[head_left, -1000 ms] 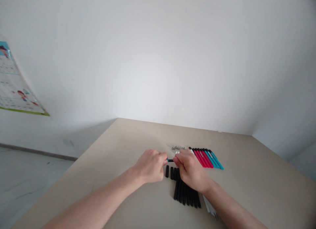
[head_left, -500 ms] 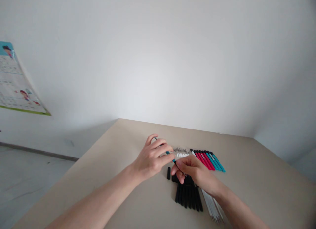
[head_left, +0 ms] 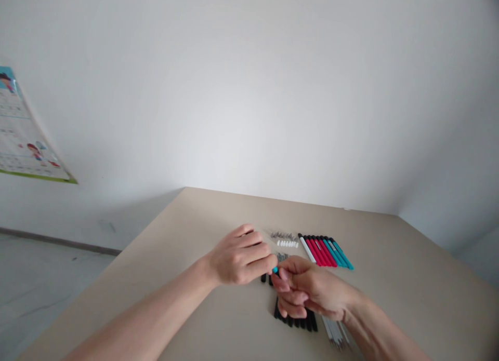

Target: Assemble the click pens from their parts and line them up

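– The left hand [head_left: 241, 257], spread a moment ago, has been curled round the teal pen [head_left: 275, 270]!
– Right hand [head_left: 304, 288]?
– Pen's end pinched, at its ten o'clock; both hands touching, long axis mostly hidden.

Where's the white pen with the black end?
In the head view, the white pen lies right of centre on the table, leftmost in its row, next to the red pens and beyond the right hand.

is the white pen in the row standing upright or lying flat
Lying flat: the slim white pen with a black end stretches along the beige tabletop, beside slim red pens.
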Available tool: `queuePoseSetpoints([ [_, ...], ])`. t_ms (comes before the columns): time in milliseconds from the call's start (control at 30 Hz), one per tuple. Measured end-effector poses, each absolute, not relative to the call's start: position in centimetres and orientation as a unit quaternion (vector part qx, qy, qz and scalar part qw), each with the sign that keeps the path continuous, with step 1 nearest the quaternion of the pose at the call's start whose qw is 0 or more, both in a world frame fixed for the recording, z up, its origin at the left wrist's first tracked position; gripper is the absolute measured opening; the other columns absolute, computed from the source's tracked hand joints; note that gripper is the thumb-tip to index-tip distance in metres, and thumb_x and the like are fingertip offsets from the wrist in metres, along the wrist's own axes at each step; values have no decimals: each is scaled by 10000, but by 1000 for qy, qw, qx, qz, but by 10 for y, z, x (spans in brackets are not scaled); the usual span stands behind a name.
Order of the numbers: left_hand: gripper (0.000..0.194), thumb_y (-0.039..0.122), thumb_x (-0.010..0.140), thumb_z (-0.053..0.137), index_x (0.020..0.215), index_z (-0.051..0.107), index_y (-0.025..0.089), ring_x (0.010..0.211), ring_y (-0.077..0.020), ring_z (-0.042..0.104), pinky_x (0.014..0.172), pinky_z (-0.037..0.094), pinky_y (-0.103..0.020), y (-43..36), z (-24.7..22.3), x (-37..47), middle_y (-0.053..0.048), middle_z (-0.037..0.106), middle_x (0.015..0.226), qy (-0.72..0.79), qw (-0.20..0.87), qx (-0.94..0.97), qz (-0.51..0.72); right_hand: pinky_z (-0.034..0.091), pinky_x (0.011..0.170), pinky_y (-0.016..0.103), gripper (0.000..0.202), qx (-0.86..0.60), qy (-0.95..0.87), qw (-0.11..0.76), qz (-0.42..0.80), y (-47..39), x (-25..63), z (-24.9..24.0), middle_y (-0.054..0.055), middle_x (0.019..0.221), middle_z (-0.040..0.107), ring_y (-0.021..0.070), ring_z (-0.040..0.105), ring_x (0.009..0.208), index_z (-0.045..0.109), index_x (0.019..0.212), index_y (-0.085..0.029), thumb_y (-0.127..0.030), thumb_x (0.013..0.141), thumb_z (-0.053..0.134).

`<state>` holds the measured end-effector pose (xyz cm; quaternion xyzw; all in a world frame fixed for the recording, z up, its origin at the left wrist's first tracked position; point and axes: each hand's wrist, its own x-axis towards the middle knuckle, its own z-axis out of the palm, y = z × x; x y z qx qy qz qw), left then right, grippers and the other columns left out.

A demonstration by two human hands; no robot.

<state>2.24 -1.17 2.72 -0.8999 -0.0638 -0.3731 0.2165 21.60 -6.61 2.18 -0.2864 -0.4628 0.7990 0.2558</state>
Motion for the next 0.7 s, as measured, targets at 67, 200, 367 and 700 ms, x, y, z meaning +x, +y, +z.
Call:
queuePoseSetpoints([
  [67, 167, 240, 923, 498, 789, 580, 185, 640, -131, 439, 635, 342, -309, -11, 28, 22, 21, 538, 636, -76, 218, -911, -343, 364, 530, 240, 254, -338, -505, 258, 751, -67, 214, 24, -122, 418, 305, 43, 329, 365, 436, 621, -181, -271, 743, 641],
  [200, 233, 198, 944, 432, 770, 586, 185, 637, -142, 436, 583, 284, -327, -12, 29, 25, 2, 520, 629, -111, 214, -928, -285, 207, 411, 215, 253, -455, -615, 247, 595, -69, 212, 25, -89, 455, 302, 71, 286, 396, 360, 619, -217, -295, 849, 432],
  [367, 249, 191, 919, 437, 702, 559, 178, 596, -138, 468, 530, 264, -316, -11, 24, 28, -15, 548, 628, -164, 206, -927, -267, 220, 457, 249, 247, -511, -791, 260, 216, -65, 211, 16, -35, 502, 418, 105, 353, 484, 335, 566, -208, -15, 702, 409],
  [700, 140, 287, 956, 447, 922, 558, 210, 627, -140, 578, 493, 326, -236, -8, 16, 30, 3, 609, 765, -295, 107, -924, -217, 327, 662, 289, 172, -540, -804, 249, -1, -52, 215, 15, 27, 680, 640, 183, 561, 684, 572, 700, -186, -167, 865, 529],
])
